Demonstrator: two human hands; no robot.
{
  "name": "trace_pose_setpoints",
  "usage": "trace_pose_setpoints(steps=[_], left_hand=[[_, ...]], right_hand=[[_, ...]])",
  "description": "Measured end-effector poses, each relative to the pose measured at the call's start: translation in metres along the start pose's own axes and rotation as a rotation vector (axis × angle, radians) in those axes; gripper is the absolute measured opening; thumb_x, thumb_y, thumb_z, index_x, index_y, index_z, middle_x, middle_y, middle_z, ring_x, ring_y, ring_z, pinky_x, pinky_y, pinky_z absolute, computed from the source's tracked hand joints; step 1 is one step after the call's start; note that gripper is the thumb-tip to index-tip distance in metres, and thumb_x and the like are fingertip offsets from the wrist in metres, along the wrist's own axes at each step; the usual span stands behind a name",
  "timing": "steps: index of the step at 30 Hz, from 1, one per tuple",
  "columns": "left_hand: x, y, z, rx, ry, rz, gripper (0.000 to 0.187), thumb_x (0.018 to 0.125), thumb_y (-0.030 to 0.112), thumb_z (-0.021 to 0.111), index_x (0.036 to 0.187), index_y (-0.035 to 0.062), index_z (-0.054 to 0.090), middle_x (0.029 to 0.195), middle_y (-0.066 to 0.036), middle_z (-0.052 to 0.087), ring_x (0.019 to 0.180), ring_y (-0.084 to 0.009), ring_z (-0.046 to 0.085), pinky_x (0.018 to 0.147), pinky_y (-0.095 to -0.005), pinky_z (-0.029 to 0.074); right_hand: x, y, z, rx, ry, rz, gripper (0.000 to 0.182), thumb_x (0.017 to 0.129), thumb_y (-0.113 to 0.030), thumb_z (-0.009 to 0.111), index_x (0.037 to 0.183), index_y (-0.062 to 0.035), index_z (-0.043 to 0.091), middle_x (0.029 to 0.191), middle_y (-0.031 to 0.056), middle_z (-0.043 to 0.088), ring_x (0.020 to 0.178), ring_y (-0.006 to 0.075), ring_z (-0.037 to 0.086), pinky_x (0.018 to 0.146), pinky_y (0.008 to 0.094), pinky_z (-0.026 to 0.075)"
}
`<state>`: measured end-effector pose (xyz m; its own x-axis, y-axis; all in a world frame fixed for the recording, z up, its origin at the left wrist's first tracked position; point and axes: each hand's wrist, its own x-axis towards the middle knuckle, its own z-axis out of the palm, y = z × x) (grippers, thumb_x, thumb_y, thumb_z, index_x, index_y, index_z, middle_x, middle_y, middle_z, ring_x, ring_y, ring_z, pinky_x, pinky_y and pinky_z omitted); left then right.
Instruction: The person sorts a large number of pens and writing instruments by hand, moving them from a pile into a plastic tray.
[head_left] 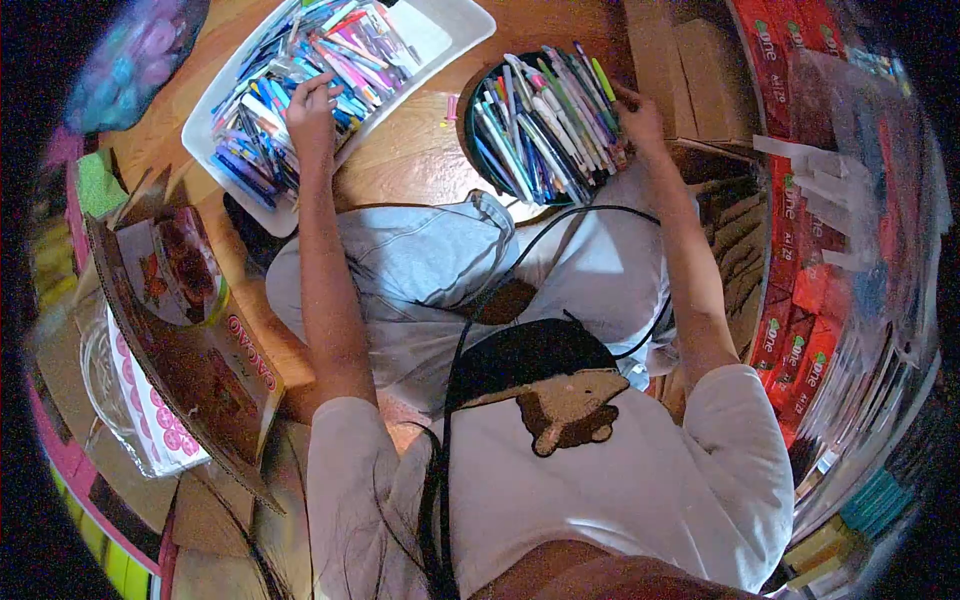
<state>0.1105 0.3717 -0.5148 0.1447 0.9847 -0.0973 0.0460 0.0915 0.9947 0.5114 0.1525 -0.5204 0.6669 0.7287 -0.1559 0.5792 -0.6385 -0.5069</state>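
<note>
My left hand (313, 108) is over a white plastic bin (440, 62) heaped with loose pens (262, 125) of many colours. Its fingers are loosely curled and a little apart, with no pen plainly between them. To the right stands a dark round container (470, 135), packed with pens (545, 125) lying side by side. At that container's right edge is my right hand (642, 118), its fingertips closed at the lower end of a yellow-green pen (603, 80). The pen lies slanted on top of the others. Part of the right fingers is hidden.
Small pink and yellow bits (450, 108) lie on the wooden floor between both containers. An open cardboard box (185, 370) stands at left, below a bag of colourful balls (140, 60). Red paper packs (790, 200) are stacked at right. A black cord (540, 235) crosses my lap.
</note>
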Motion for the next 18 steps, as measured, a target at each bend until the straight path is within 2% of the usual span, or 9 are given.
trace_pose_setpoints(steps=[1,4,5,8,11,13,14,15,18], left_hand=[[0.0,0.0,0.0,0.018,-0.001,0.002,0.022,0.086,0.011,0.043,0.096,-0.0029,0.058,0.09,-0.01,0.062,0.084,-0.0172,0.061,0.072,-0.0261,0.044],[0.001,-0.001,-0.004,0.053,-0.046,0.005,0.025,0.088,0.011,0.043,0.102,-0.0028,0.057,0.096,-0.011,0.061,0.089,-0.0182,0.06,0.075,-0.0259,0.045],[0.001,0.0,-0.003,0.046,-0.043,0.007,0.025,0.088,0.011,0.043,0.102,-0.0028,0.057,0.096,-0.011,0.061,0.089,-0.0183,0.06,0.075,-0.026,0.044],[0.002,-0.002,-0.003,0.058,-0.031,0.009,0.024,0.088,0.011,0.042,0.101,-0.0027,0.058,0.096,-0.011,0.061,0.089,-0.0182,0.06,0.075,-0.0257,0.045],[0.003,-0.003,-0.002,0.053,-0.027,0.009,0.024,0.088,0.011,0.043,0.101,-0.0025,0.058,0.095,-0.011,0.061,0.088,-0.0178,0.061,0.073,-0.0247,0.045],[0.001,0.0,-0.001,0.056,-0.025,0.003,0.024,0.088,0.011,0.043,0.1,-0.0025,0.058,0.095,-0.011,0.061,0.087,-0.0177,0.06,0.073,-0.0248,0.045],[0.0,0.002,-0.001,0.058,-0.024,0.001,0.024,0.088,0.011,0.043,0.1,-0.0025,0.058,0.095,-0.012,0.061,0.087,-0.0177,0.06,0.072,-0.0249,0.045],[-0.001,0.002,0.0,0.049,-0.027,0.008,0.024,0.087,0.011,0.043,0.1,-0.0026,0.058,0.095,-0.012,0.061,0.087,-0.0177,0.06,0.073,-0.025,0.045],[-0.002,0.002,-0.002,0.033,-0.028,0.023,0.024,0.087,0.011,0.043,0.1,-0.0025,0.058,0.094,-0.012,0.061,0.087,-0.0177,0.06,0.074,-0.0255,0.045]], right_hand=[[0.006,0.01,0.004,0.04,-0.026,-0.001,0.033,0.079,-0.018,0.06,0.113,-0.0155,0.059,0.091,0.0148,0.064,0.088,0.0243,0.061,0.082,0.033,0.045],[-0.015,-0.028,-0.018,-0.201,0.081,-0.092,0.036,0.078,-0.015,0.06,0.114,-0.0143,0.059,0.093,0.0142,0.064,0.084,0.0244,0.062,0.079,0.0324,0.046],[-0.01,-0.021,-0.014,-0.255,0.127,-0.05,0.033,0.079,-0.013,0.059,0.112,-0.0135,0.06,0.099,0.0138,0.063,0.086,0.024,0.061,0.079,0.0316,0.046],[-0.047,-0.073,-0.029,-0.11,0.28,-0.233,0.031,0.079,-0.012,0.059,0.11,-0.0096,0.061,0.101,0.0127,0.063,0.089,0.0215,0.061,0.081,0.0299,0.045],[-0.084,-0.106,-0.019,0.304,0.081,-0.25,0.03,0.08,-0.012,0.059,0.109,-0.006,0.061,0.099,0.0121,0.064,0.09,0.0179,0.06,0.081,0.028,0.045],[-0.115,-0.139,-0.006,0.154,-0.087,-0.325,0.032,0.079,-0.014,0.062,0.11,-0.0053,0.06,0.102,0.0111,0.064,0.088,0.0136,0.06,0.08,0.0265,0.044],[-0.127,-0.153,0.001,0.231,-0.197,-0.279,0.029,0.075,-0.015,0.063,0.104,-0.0068,0.063,0.095,0.0163,0.063,0.08,0.0249,0.063,0.074,0.0332,0.047],[-0.135,-0.159,0.011,0.197,-0.188,-0.359,0.029,0.075,-0.014,0.063,0.103,-0.0085,0.064,0.095,0.0175,0.062,0.082,0.0302,0.061,0.074,0.0345,0.047],[-0.139,-0.157,0.042,0.132,-0.147,-0.507,0.028,0.07,-0.006,0.062,0.099,-0.0035,0.062,0.091,0.0185,0.06,0.083,0.0335,0.059,0.073,0.0386,0.047]])
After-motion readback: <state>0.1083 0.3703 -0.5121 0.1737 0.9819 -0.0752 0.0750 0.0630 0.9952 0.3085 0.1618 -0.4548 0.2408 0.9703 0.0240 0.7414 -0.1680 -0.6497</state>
